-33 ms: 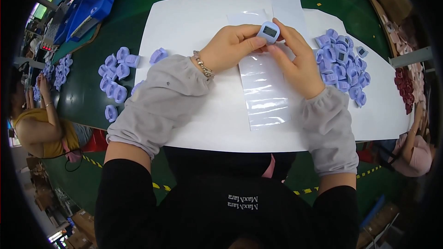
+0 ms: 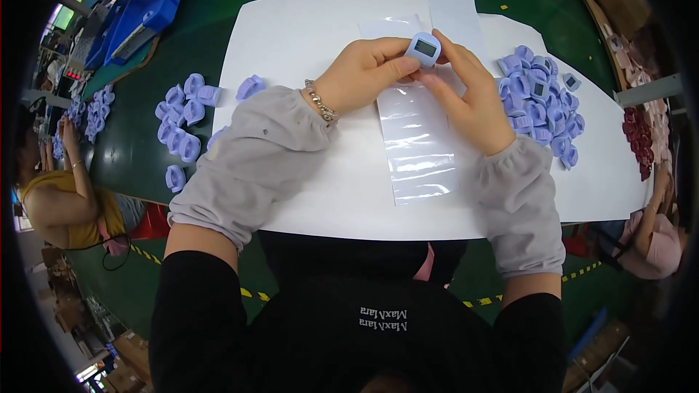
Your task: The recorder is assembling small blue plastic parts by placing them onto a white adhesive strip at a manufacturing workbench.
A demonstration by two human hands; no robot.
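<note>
Above the far middle of a white board (image 2: 320,196), I hold a small lavender digital device (image 2: 424,48) with a dark-framed rectangular grey display facing up. My left hand (image 2: 364,73) pinches it from the left, thumb on its lower edge. The fingers of my right hand (image 2: 473,94) curl round its right side, with the index fingertip by the upper edge and the thumb below. Under my hands lies a glossy strip of clear film (image 2: 419,149). To the right of my right hand rests a pile of similar lavender devices (image 2: 539,102), a few with displays showing.
More lavender pieces (image 2: 182,113) lie on the dark green table left of the board, and one lavender piece (image 2: 250,88) on its left edge. A white sheet (image 2: 456,18) is at the back. Blue bins (image 2: 149,14) stand far left. People (image 2: 65,200) sit at both sides.
</note>
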